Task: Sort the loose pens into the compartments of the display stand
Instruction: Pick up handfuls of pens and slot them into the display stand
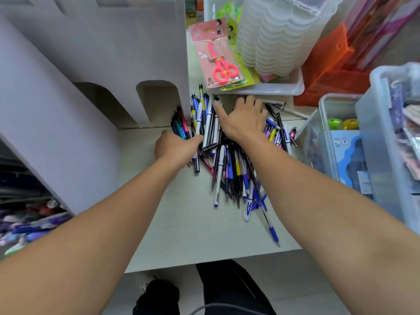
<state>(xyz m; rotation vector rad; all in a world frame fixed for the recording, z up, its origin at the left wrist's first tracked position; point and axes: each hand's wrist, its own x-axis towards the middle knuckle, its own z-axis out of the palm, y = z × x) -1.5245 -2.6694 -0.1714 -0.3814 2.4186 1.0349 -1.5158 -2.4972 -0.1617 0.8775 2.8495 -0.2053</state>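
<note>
Loose pens (229, 160) heaped on pale wood-grain tabletop (193, 228), hemmed left by white cardboard display stand (95, 64) with arched compartment openings, behind by translucent tray (268, 88) bearing carded pink scissors (223, 64), right by clear plastic bins (341, 137); open tabletop only in front of heap, toward near edge. Left hand (175, 148) at heap's left edge, gripping bundle of slim glossy pens (180, 123) at stand's base. Right hand (242, 121) spread wide, palm down, pressing on heap's far part.
</note>
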